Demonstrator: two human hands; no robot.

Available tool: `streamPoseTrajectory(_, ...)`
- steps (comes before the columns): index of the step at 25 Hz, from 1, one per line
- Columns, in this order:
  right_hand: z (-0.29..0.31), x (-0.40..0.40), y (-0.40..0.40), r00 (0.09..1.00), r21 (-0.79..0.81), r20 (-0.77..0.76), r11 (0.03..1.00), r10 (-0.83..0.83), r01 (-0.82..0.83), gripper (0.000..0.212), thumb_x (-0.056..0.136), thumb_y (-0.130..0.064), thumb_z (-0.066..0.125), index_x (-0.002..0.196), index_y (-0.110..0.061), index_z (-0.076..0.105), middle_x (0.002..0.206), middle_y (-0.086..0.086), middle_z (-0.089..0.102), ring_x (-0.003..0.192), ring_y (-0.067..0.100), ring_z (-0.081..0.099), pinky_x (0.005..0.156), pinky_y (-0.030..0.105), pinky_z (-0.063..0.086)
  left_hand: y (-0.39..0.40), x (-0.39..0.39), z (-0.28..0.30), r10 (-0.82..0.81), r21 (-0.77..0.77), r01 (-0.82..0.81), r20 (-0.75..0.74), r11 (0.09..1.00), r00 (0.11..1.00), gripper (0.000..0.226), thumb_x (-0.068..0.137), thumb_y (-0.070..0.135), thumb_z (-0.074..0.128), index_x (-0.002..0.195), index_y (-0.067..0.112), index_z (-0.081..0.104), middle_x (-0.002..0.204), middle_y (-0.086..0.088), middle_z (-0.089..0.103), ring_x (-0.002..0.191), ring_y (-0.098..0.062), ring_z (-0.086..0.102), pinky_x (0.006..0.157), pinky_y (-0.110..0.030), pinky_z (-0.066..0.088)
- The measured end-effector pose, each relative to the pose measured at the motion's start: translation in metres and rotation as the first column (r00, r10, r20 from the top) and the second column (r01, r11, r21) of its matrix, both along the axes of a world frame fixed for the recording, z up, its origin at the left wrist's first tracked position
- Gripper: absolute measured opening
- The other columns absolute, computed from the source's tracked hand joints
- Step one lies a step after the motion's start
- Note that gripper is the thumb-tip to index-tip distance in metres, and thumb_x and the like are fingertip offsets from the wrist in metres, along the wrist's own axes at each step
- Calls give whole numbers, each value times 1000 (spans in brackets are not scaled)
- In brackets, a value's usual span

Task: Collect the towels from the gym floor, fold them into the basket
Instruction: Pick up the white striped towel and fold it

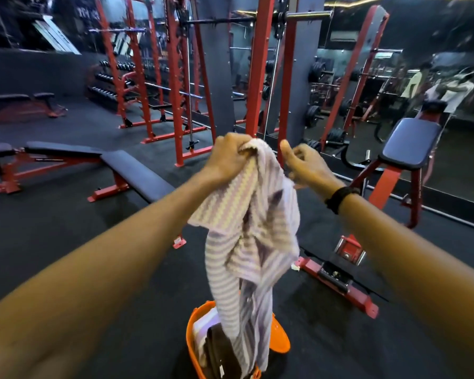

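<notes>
Your left hand [231, 157] is gripping the striped towel [251, 228] alone while your right hand [307, 165] is hanging loosely curled and empty, so the bunched tail dangling over the orange basket [281, 340] is risking a crooked fold.

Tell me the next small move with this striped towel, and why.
Probably bring the right hand in to pinch a free corner of the towel. The left hand grips it bunched at the top, so it hangs crumpled above the basket; it likely needs spreading before folding.

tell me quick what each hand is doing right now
Left hand: grips the top of the striped white and lilac towel.
Right hand: cannot tell, fingers curled beside it.
</notes>
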State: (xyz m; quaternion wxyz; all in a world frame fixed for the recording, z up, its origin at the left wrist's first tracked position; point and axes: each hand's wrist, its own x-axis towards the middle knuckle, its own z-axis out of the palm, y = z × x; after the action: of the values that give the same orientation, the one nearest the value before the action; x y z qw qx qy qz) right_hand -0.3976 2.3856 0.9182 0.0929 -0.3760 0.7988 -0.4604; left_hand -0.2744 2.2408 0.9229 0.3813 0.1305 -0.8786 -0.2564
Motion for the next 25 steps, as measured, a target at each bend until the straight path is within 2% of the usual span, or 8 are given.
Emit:
streamPoseTrajectory(3, 8, 8, -3, 952, -61, -20, 950, 306, -307, 39, 81, -44, 71, 106, -19, 54, 103, 0, 64, 92, 14, 63, 79, 33, 57, -5, -12, 31, 35, -111, -21, 121, 994, 992, 22, 81, 26, 64, 64, 11, 65, 63, -5, 58, 64, -17, 54, 57, -30, 37)
streamPoseTrajectory(7, 7, 0, -10, 942, -80, -266, 969, 204, -232, 21, 77, -30, 80, 87, -24, 62, 82, -6, 64, 77, 10, 59, 72, 31, 51, 2, -23, 27, -79, -161, 124, 260, 979, 962, 22, 81, 28, 68, 71, 9, 73, 67, -10, 66, 62, -13, 56, 55, -31, 39)
streamPoseTrajectory(10, 7, -5, -9, 959, -211, -282, 974, 26, -88, 19, 77, -27, 79, 75, -20, 61, 77, 0, 67, 73, 14, 60, 67, 37, 51, -2, -17, 15, -229, 209, 204, 99, 956, 968, 26, 83, 36, 72, 88, 11, 70, 77, -1, 65, 68, -6, 54, 65, -26, 43)
streamPoseTrajectory(12, 10, -16, -5, 958, -295, -245, 953, -149, 72, 14, 79, -21, 75, 76, -16, 62, 79, 4, 66, 78, 22, 62, 69, 41, 52, -12, -5, 2, -393, 449, 282, 175, 848, 903, 37, 80, 39, 74, 104, 12, 64, 93, 0, 66, 80, -7, 61, 73, -21, 49)
streamPoseTrajectory(15, 10, -34, 7, 963, -289, -110, 935, -247, 207, 19, 82, -18, 71, 71, -19, 56, 76, 0, 60, 77, 19, 58, 65, 36, 50, -16, 6, -13, -464, 485, 298, 267, 822, 845, 17, 88, 26, 68, 94, 10, 68, 84, 3, 66, 74, -4, 62, 63, -16, 49)
streamPoseTrajectory(19, 4, -28, 14, 983, -231, -172, 972, -70, 29, 26, 77, -27, 79, 87, -20, 56, 87, 1, 61, 75, 16, 59, 67, 32, 53, -6, -10, 14, -298, 678, 238, -30, 695, 954, 18, 96, 23, 57, 88, 11, 68, 75, -1, 69, 64, -9, 63, 54, -21, 51)
streamPoseTrajectory(22, 6, 3, 9, 878, -265, -478, 954, 0, -144, 39, 78, -43, 75, 93, -13, 55, 93, 1, 57, 73, 11, 55, 64, 15, 46, 2, -24, 28, -267, 643, 166, 62, 747, 962, 25, 87, 22, 66, 90, -3, 70, 84, -14, 68, 73, -17, 62, 68, -31, 52)
streamPoseTrajectory(25, 5, 27, 0, 895, -235, -444, 957, 48, -168, 43, 78, -46, 74, 89, -9, 56, 82, -4, 59, 67, 3, 50, 60, 13, 42, 13, -27, 32, -229, 691, 85, 119, 718, 966, 23, 84, 22, 69, 74, 2, 68, 68, -8, 64, 63, -15, 59, 55, -25, 51)
